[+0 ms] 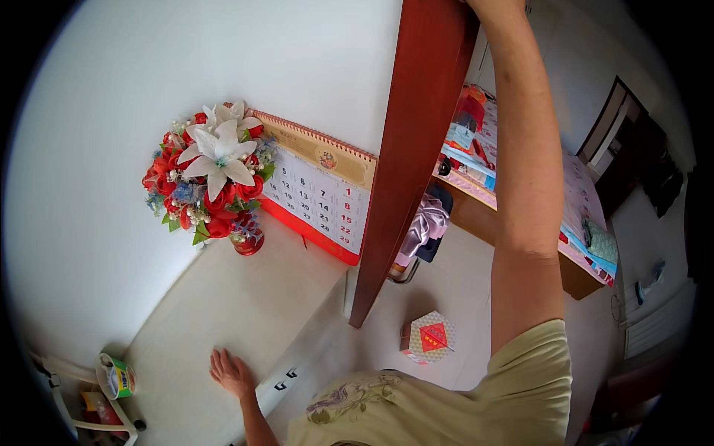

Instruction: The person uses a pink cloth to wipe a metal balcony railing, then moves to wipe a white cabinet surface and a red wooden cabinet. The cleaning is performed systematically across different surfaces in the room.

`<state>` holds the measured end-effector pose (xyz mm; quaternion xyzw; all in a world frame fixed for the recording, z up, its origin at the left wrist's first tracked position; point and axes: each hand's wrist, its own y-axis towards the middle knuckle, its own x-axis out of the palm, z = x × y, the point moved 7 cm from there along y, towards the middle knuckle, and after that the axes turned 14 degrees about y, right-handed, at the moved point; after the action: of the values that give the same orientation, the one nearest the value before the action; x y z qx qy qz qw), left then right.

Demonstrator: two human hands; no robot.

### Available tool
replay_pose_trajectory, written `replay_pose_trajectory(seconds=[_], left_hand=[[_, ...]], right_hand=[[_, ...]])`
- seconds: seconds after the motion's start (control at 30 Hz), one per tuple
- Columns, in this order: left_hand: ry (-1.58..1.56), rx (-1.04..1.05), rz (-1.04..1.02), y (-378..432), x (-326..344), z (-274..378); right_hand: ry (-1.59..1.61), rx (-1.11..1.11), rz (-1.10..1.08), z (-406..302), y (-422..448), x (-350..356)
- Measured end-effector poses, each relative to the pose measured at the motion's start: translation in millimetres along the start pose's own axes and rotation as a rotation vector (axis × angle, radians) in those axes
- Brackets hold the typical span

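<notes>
My left hand (pixel 231 373) rests with fingers spread on the pale top of a low cabinet (pixel 234 301), holding nothing. My right arm reaches up past the dark red door frame (pixel 413 111), and its hand is cut off by the top edge of the view. Beyond my left hand, a spiral-bound calendar (pixel 318 189) leans by the wall. Beside it stands a red vase (pixel 246 241) of artificial red roses and white lilies (pixel 217 156).
A tub (pixel 116 376) with a green and yellow label is at the lower left, near a white metal frame (pixel 100 425). A hexagonal box (pixel 428 338) sits on the floor. Beyond the door frame are a chair (pixel 436 223) and a bed (pixel 580 195) with folded cloths.
</notes>
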<state>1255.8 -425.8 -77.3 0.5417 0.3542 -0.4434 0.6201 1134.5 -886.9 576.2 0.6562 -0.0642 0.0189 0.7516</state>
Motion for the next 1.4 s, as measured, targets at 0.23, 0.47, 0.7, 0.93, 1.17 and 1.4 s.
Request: replay_pose_trajectory(seconds=[0.23,0.47,0.7,0.93,1.17,1.4], left_hand=[[-0.011,0.01,0.011,-2.9,4.7,-3.6],[0.047,-0.005,0.01,0.5,-0.8,0.9],[0.057,0.02,0.011,2.4,-3.7,-0.1],[0.062,-0.007,-0.003,0.0,-5.2,-3.6],[0.098,-0.024,0.027,-0.2,-3.6,-1.7],[0.068,-0.034,0.046,2.0,-7.3,3.9]], right_hand=[[0.06,0.108,-0.057,-25.5,-158.2,-18.9],[0.03,0.246,-0.322,-56.1,-340.3,-42.8],[0.206,0.497,-0.629,-74.6,-479.3,-75.5],[0.403,0.456,-0.422,-39.1,-376.7,-59.2],[0.423,0.725,-0.289,-41.7,-411.0,-50.4],[0.443,0.914,-0.543,-60.9,-531.7,-87.2]])
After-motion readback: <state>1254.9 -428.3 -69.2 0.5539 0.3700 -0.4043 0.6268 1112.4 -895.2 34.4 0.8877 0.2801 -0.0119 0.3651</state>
